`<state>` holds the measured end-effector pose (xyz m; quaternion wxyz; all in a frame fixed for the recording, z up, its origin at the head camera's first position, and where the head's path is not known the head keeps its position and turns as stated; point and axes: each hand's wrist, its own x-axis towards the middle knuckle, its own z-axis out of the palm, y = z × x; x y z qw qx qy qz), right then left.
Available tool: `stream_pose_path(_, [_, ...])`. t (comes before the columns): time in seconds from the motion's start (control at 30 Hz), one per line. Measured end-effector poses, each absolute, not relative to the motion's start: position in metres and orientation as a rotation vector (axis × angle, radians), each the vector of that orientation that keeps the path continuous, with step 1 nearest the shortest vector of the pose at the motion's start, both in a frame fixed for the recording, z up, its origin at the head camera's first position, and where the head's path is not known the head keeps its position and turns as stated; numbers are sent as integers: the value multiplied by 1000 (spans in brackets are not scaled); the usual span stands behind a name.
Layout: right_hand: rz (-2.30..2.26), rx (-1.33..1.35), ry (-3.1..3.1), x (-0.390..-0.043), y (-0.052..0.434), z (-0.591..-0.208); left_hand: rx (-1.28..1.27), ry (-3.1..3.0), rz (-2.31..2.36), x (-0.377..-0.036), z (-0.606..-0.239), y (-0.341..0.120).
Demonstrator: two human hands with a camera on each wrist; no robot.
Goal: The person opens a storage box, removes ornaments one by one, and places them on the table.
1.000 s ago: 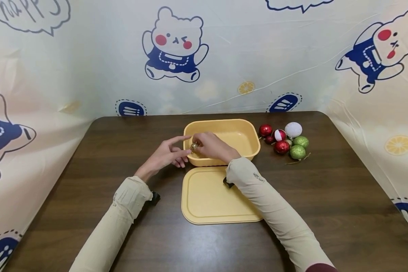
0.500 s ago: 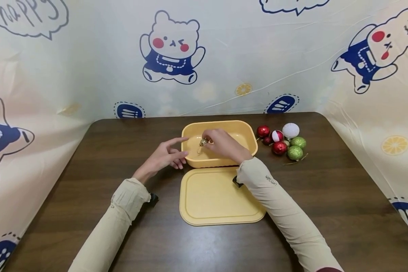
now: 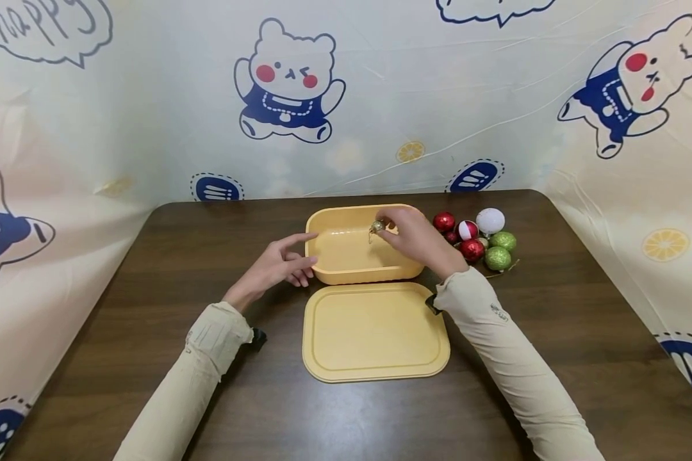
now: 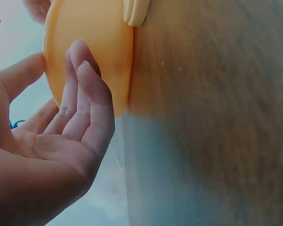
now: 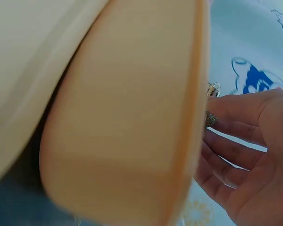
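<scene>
1. A person's right hand pinches a small gold bauble by its fingertips above the far right part of a yellow tub on the dark wooden tabletop. A second ago it held that bauble low at the tub's near left corner; half a second ago, mid-tub.
2. The left hand stays where it was, fingers loosely spread and straight, fingertips touching the tub's left wall, gripping nothing.
3. The tub's flat yellow lid lies just in front of it, unmoved.
4. A cluster of baubles, red, green and white, sits just right of the tub, as before; the right hand now hides part of it.
5. In the right wrist view the tub wall fills most of the frame and only a glint of the bauble shows between the fingers. The left wrist view is blurred beyond the palm and tub wall.
</scene>
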<state>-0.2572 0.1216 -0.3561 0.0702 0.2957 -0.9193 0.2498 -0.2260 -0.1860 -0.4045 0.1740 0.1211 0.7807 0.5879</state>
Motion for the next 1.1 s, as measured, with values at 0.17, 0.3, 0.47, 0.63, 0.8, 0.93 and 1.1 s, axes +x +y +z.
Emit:
stream_pose_path(0.17, [762,786,-2777,-254,145,-350,359,2209,1664,-226,-404,-186])
stream_pose_path(0.3, [753,733,-2781,-251,161,-346,354,2207,1669,-226,-404,-187])
stream_pose_path(0.47, [739,668,-2788,-245,180,-343,355,2210,1666,-226,-405,-186])
stream_pose_path(0.63, [736,583,-2783,-242,206,-342,357,2211,1663,-226,-403,-185])
stream_pose_path(0.8, [746,473,-2773,-242,237,-343,355,2215,1657,-226,-402,-185])
stream_pose_path(0.93, [742,390,-2761,-241,261,-345,351,2209,1658,-225,-403,-185])
stream_pose_path(1.1, [723,303,-2796,-242,284,-352,350,2202,1665,-224,-402,-185])
